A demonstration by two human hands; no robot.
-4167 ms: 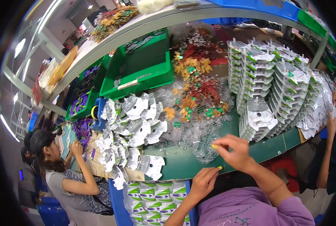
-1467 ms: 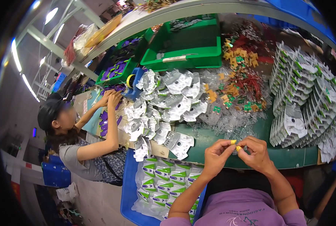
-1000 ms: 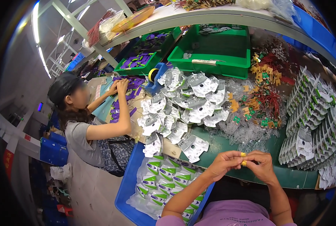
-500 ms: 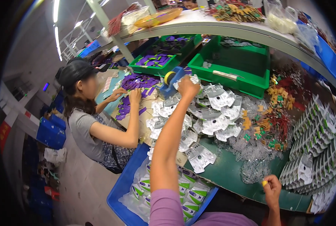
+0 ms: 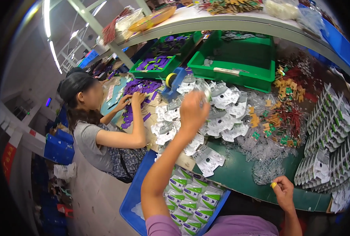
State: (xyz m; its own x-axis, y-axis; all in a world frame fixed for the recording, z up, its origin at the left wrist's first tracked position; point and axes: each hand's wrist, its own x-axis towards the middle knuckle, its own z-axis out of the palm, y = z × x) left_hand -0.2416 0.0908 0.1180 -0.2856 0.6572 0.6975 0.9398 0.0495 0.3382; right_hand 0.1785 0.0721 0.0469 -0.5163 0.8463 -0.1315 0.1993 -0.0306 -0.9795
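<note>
My left hand (image 5: pixel 194 112) is raised over a heap of grey-white molded plastic shells (image 5: pixel 223 122), its fingers closed and partly smeared by motion. It grips a grey-white plastic shell (image 5: pixel 205 89) with a green edge, also blurred. Near the front edge of the green table, my right hand (image 5: pixel 284 193) is closed, fingertips curled together, with a yellow cover (image 5: pixel 274 184) on one digit. Whatever those fingers might hold is hidden. Just beyond lies a pile of small clear plastic pieces (image 5: pixel 267 169). A single shell (image 5: pixel 208 160) rests at the table's front edge.
A blue crate (image 5: pixel 128 209) with white-and-green pieces stands below the table edge. Stacked shells (image 5: pixel 326 153) rise at right. Green bins (image 5: pixel 238 74), a blue tape dispenser (image 5: pixel 177 83) and red-wired parts (image 5: pixel 293 128) lie behind. A co-worker (image 5: pixel 90 126) handles purple pieces at left.
My left hand has come back toward me from the far side of the shell heap, carrying a shell. My right hand stays near the table edge, almost unmoved. The view has shifted slightly.
</note>
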